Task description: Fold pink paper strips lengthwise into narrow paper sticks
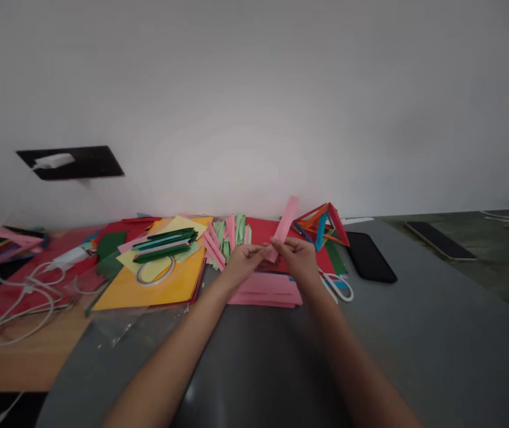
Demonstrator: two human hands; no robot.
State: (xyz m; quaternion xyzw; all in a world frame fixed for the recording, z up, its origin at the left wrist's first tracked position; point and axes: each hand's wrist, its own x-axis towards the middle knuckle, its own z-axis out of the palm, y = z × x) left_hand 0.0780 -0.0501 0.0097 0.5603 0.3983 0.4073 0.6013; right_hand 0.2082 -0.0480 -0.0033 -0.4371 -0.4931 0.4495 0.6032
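Note:
A pink paper strip (pixel 286 219) slants up and to the right between my two hands. My right hand (pixel 297 255) pinches it near its lower end. Close beside it, my left hand (pixel 246 259) has thumb and fingers pressed together at the strip's bottom end. Beneath the hands lies a stack of pink paper strips (pixel 265 291). Folded pink and green strips (pixel 227 235) lie just behind my left hand. To the right of the held strip stands a pyramid-shaped frame of coloured paper sticks (pixel 323 226). White-handled scissors (pixel 340 288) rest near my right wrist.
Yellow paper sheets (pixel 147 294) at left carry dark green folded strips (pixel 165 244) and a tape roll (pixel 156 272). A black phone (pixel 371 257) lies at right, another dark phone (pixel 440 240) beyond it. White cables (pixel 35 288) tangle at far left. A wall socket panel (pixel 89 161) holds a charger.

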